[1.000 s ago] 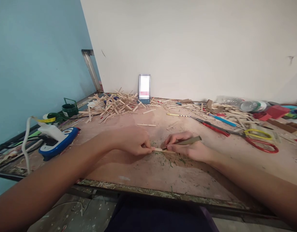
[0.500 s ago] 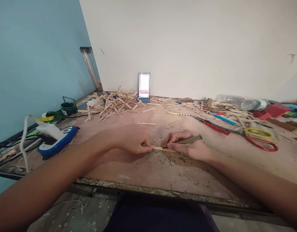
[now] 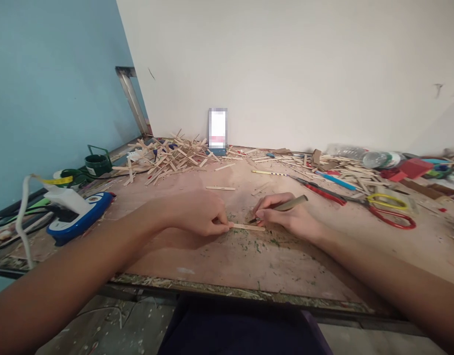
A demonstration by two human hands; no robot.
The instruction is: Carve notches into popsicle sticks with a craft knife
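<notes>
Wooden stick (image 3: 249,227) is held low at the table (image 3: 190,256), btwn the two hands, its L end pinched by thumb & fingertips of the L hand (image 3: 206,214); its R end is seen just beside the R hand (image 3: 280,215). Pen-shaped tool (image 3: 293,202) is gripped by the R hand, fingers closed round it, w/ dark tip pointed down-left nr the stick's far edge; whether contact is made can't be told. Green bits (image 3: 274,242) are scattered nr both hands. 2nd stick (image 3: 220,188) is laid flat farther back. Beyond the R hand, a yellow pencil (image 3: 269,172) is placed; scissors (image 3: 392,218) w/ yellow & red loops are set farther R. Phone (image 3: 217,127) is propped upright vs. the wall (image 3: 286,74), w/ stick pile (image 3: 178,158) heaped to its L. Blue-&-white power strip (image 3: 79,227) is located beyond the L forearm.
</notes>
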